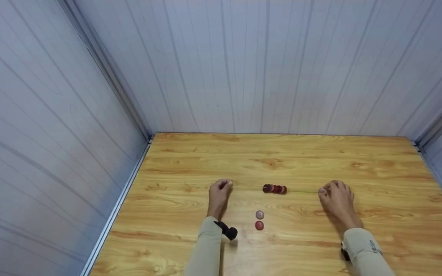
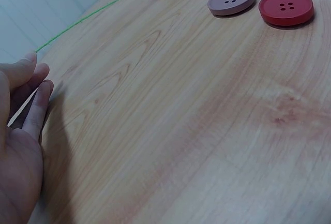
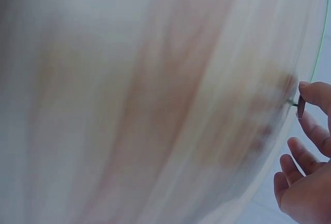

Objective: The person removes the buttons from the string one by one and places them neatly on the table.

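Note:
A green string point(image 2: 95, 14) runs between the two hands and passes through a row of dark red and maroon buttons point(image 1: 274, 189), which stand on edge against one another. My left hand point(image 1: 218, 193) pinches the string's left end between thumb and forefinger, low over the table. At the other end, my right hand point(image 1: 338, 198) pinches a small brownish button point(image 3: 301, 107), seen edge-on in the right wrist view, with a bit of green string poking out of it. Its other fingers are loosely bent. Nearer the person lie a mauve button point(image 2: 231, 1) and a red button point(image 2: 287, 8), both flat, each with holes in its middle.
The wood-grain table point(image 1: 175, 161) meets a pale panel wall point(image 1: 244, 69) at the back and another panel wall point(image 1: 52, 126) on the left. A black wrist camera point(image 1: 228, 232) juts from the left sleeve, close to the loose buttons.

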Motion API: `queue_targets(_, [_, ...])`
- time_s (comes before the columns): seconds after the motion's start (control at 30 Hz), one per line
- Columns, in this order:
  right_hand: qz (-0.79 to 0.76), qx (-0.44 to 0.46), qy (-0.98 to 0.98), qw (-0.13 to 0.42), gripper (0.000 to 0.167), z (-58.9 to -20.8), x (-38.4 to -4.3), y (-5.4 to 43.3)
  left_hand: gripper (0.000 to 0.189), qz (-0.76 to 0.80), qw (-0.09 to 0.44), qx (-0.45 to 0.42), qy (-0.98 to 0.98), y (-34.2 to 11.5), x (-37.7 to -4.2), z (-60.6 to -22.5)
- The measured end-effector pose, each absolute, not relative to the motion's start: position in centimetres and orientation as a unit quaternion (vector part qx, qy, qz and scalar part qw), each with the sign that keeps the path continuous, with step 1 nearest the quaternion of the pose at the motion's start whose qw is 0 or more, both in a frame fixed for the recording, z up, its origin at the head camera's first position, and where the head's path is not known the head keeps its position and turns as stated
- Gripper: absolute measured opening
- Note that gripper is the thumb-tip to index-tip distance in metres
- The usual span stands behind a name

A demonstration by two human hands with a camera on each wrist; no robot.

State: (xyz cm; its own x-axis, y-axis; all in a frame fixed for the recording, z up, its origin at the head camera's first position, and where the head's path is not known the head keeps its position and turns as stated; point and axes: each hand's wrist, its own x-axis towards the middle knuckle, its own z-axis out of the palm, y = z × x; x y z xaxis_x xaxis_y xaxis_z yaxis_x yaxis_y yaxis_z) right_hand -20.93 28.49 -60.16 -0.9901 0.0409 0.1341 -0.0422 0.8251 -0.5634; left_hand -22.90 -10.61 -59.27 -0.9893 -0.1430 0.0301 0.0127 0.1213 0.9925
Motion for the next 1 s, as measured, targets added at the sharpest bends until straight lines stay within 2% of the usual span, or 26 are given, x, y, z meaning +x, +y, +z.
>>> queue_targets(0.3, [0.288,-0.009,-0.954,0.080,0.023,-60.1,-20.7,29.4,0.020,-0.657,0.059,0.064,-0.749,-10.7,-24.1,-62.1])
queue_targets(0.57, [0.283,-0.013,-0.955,0.083,0.024,-60.0,-20.5,30.2,0.023,-0.668,0.042,0.064,-0.740,-10.8,-24.0,-62.2])
queue_targets(1.0, [0.286,-0.025,-0.954,0.082,0.026,-60.0,-20.1,31.1,0.022,-0.674,0.048,0.064,-0.734,-10.6,-23.6,-61.2])
